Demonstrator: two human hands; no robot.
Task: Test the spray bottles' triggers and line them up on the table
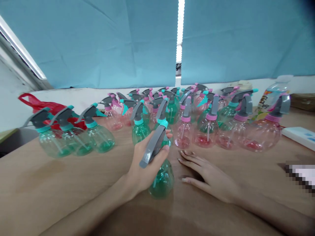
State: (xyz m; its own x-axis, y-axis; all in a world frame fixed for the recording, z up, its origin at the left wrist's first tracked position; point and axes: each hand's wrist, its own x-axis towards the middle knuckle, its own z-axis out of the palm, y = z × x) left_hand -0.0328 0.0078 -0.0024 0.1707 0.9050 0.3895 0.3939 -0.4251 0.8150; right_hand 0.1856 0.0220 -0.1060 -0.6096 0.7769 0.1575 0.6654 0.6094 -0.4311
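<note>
My left hand [145,164] is wrapped round the neck of a green spray bottle [161,183] with a grey trigger head and turquoise collar, near the middle of the wooden table [93,183]. To its right, my right hand [209,177] rests on the tabletop, fingers spread and holding nothing. Just beyond my left hand stands another green bottle [140,131]. Pink spray bottles [183,134] form a row beyond my right hand. Several green bottles [100,137] stand together at the left.
More pink and green sprayers crowd the back of the table. A red plastic bag [57,109] lies behind the left bottles. At the right are a labelled clear bottle [270,95], a white box [300,136] and a pixelated object [302,175]. Blue curtains [110,42] hang behind.
</note>
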